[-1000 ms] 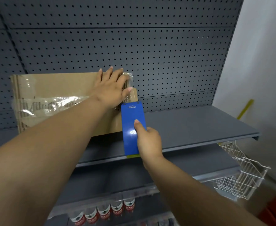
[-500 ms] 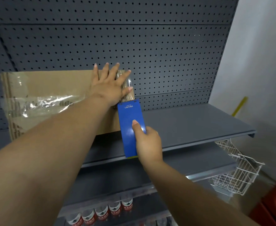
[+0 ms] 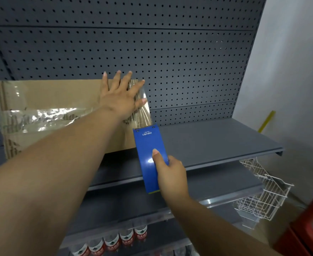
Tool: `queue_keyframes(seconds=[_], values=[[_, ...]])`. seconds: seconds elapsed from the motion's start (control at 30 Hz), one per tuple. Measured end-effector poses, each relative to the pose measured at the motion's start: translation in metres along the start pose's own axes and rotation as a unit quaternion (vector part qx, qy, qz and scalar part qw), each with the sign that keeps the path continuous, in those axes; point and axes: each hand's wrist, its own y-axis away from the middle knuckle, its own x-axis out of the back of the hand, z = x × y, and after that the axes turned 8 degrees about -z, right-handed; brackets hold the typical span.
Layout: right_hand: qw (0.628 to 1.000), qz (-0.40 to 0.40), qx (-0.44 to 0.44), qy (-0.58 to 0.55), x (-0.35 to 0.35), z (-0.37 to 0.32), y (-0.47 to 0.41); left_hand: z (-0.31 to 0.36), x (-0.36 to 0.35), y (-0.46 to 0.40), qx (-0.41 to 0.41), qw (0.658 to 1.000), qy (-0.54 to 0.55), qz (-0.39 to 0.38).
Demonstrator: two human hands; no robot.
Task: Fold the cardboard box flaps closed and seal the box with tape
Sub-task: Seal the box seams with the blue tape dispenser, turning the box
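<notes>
A brown cardboard box (image 3: pixel 55 95) stands on the grey shelf (image 3: pixel 216 139), left of centre, against the pegboard. Shiny clear tape (image 3: pixel 41 117) runs across its front face and wraps round its right end. My left hand (image 3: pixel 120 97) lies flat on the box's upper right corner, fingers spread and straight, pressing the tape there. Just below that corner, my right hand (image 3: pixel 170 174) grips a blue tape dispenser (image 3: pixel 148 156), thumb on its flat face; its top edge meets the tape at the box's right edge.
A grey pegboard (image 3: pixel 170 61) backs the shelf. A white wire basket (image 3: pixel 262 196) hangs at the lower right. Bottles with red labels (image 3: pixel 115 239) line a lower shelf. A white wall and a yellow stick (image 3: pixel 266 121) stand at the right.
My left hand has spread its fingers wider on the box corner. The dispenser has stayed at the box's right edge; the view has shifted slightly.
</notes>
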Motion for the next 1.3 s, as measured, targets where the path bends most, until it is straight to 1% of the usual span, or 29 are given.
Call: queue_keyframes(seconds=[0.23,0.4,0.57,0.63,0.73,0.8,0.87,0.97,1.03,1.1,1.2,1.3], values=[[0.999,-0.004,0.011,0.041,0.001,-0.011,-0.001,-0.016,0.005,-0.001,0.006,0.999,-0.040,0.019],[0.999,-0.003,0.020,0.030,0.003,-0.019,-0.005,-0.018,0.012,-0.014,0.004,0.999,-0.023,0.023],[0.998,0.002,0.061,0.011,0.010,-0.042,-0.013,-0.027,0.028,-0.033,0.035,0.999,-0.004,-0.003],[0.998,0.005,0.066,0.001,0.011,-0.051,-0.016,-0.026,0.032,-0.034,0.040,0.999,0.012,0.027],[0.998,-0.003,0.061,-0.013,0.009,-0.056,-0.016,-0.020,0.034,-0.028,0.024,0.992,0.074,0.099],[0.999,-0.006,0.050,-0.010,0.008,-0.054,-0.014,-0.016,0.032,-0.023,0.009,0.993,0.048,0.112],[0.999,-0.010,0.040,-0.007,0.005,-0.050,-0.012,-0.015,0.024,-0.018,-0.006,0.996,0.016,0.082],[0.999,-0.011,0.038,-0.004,0.001,-0.047,-0.008,-0.019,0.015,-0.007,-0.016,0.998,0.027,0.060],[0.999,-0.009,0.042,0.001,-0.001,-0.047,-0.006,-0.024,0.013,-0.002,-0.039,0.998,0.031,0.045],[0.999,-0.006,0.044,0.001,-0.003,-0.048,-0.006,-0.031,0.012,0.004,-0.066,0.997,0.042,0.006],[0.999,-0.003,0.039,0.012,-0.006,-0.049,-0.006,-0.043,0.016,0.011,-0.074,0.993,0.072,-0.060],[0.999,-0.001,0.028,0.018,-0.011,-0.049,-0.005,-0.048,0.023,0.014,-0.088,0.989,0.070,-0.098]])
